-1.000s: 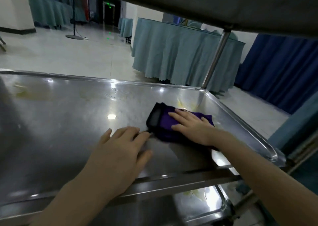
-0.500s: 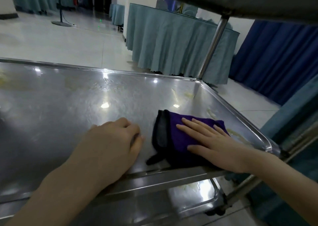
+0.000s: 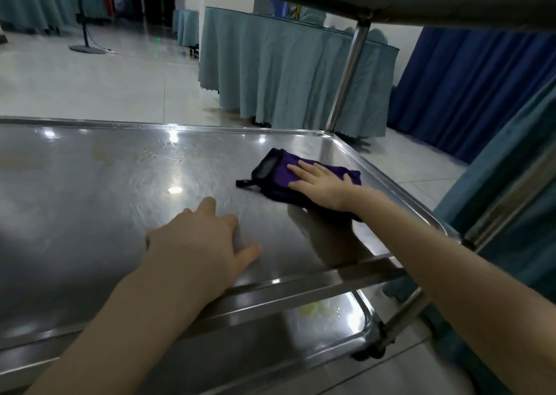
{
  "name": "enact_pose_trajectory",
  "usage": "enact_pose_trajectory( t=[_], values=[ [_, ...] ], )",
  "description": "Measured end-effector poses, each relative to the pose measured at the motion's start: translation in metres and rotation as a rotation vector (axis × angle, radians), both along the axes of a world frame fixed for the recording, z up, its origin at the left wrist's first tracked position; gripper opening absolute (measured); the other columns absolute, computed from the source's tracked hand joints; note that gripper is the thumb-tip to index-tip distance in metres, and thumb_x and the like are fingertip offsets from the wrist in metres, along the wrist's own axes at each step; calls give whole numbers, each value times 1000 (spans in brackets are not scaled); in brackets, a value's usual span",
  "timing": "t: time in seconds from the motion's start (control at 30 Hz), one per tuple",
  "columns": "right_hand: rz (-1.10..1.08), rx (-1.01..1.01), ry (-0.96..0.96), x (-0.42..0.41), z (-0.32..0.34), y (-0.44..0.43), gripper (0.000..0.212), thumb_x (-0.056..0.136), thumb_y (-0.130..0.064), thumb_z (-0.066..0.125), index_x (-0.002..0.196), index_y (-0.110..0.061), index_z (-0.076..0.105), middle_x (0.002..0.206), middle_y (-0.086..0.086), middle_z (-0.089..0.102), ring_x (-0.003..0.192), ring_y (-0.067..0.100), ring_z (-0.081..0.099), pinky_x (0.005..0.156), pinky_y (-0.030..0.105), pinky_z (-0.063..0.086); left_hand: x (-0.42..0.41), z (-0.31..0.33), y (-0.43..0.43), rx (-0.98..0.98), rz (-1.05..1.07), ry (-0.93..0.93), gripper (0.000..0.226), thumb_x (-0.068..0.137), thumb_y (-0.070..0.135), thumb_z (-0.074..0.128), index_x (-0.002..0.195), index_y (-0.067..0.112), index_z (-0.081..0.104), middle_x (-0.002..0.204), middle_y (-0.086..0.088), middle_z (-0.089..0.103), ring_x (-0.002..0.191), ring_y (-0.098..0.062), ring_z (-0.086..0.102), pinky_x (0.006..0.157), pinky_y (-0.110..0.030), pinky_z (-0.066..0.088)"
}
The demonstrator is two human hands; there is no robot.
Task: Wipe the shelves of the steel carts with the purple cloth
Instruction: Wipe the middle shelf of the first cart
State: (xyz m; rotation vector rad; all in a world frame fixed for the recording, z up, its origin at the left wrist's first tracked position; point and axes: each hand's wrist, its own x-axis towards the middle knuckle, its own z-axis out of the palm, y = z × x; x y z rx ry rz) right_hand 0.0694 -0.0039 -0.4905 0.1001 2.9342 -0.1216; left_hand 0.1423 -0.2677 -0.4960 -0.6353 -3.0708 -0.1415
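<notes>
Right hand (image 3: pixel 322 184), fingers flat, has slid purple cloth (image 3: pixel 278 172) away across shelf (image 3: pixel 90 199), perhaps toward corner.

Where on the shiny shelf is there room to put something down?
The left stretch of the shelf is bare, from the far rim to the left hand. A narrower strip lies between left hand and purple cloth. The right side is crowded: the right hand presses the cloth there.
</notes>
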Motion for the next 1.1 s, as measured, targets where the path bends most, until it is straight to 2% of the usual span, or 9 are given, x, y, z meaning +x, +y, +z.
enact_pose_trajectory(
  t=[0.2,0.37,0.47,0.57,0.73,0.9,0.97,1.03,1.1],
  values=[
    [76,19,-22,121,-4,21,55,93,-65,20,138,-64,-11,151,-34,-18,142,-3,-16,115,54,-8,0,-5,1,-6,21,13,63,81,78,23,125,38,45,98,7,26,86,-15,36,88,-42,48],
    [-9,-10,7,48,1,33,57,93,-67,25,144,-58,0,157,-27,-8,146,5,-8,114,61,-6,2,-7,0,-3,26,64,61,79,79,24,117,38,45,98,7,29,89,-15,41,88,-41,48],
    [-146,-39,83,-13,4,44,62,92,-71,23,149,-50,11,160,-20,0,148,12,-3,112,65,-4,0,-8,0,41,33,31,64,77,81,28,123,40,44,109,9,36,100,-14,48,90,-41,47],
    [-191,-32,73,-44,5,48,64,92,-71,20,151,-46,11,161,-17,-1,149,17,-4,110,69,-2,0,-8,0,68,31,45,66,76,82,29,125,40,45,114,10,37,101,-13,49,90,-40,48],
    [-71,-17,16,11,2,54,58,96,-64,22,149,-50,1,160,-19,-9,148,13,-10,112,67,-5,0,-7,0,73,24,39,68,74,83,27,124,41,45,110,10,37,99,-12,48,89,-39,48],
    [164,75,-69,114,-8,75,58,87,-72,16,128,-70,-24,136,-44,-38,135,-2,-30,110,51,-14,6,-14,1,73,14,148,80,70,86,12,123,41,51,105,11,41,94,-13,53,81,-36,51],
    [136,60,-88,114,-4,77,58,87,-72,16,129,-70,-23,139,-42,-35,134,-4,-28,113,51,-12,7,-13,1,159,14,165,85,64,83,11,117,38,61,100,6,49,87,-20,59,74,-41,52],
    [88,59,-76,89,0,74,56,94,-65,22,135,-66,-16,147,-35,-27,138,-2,-23,113,55,-9,4,-14,1,153,4,174,94,57,81,4,121,38,58,102,7,49,89,-20,58,76,-40,52],
    [58,78,-38,51,2,72,56,97,-61,25,144,-58,-5,155,-27,-17,144,5,-16,112,61,-7,1,-14,1,147,-12,178,90,58,81,10,112,35,65,96,5,52,82,-24,60,70,-41,53]
  ],
)
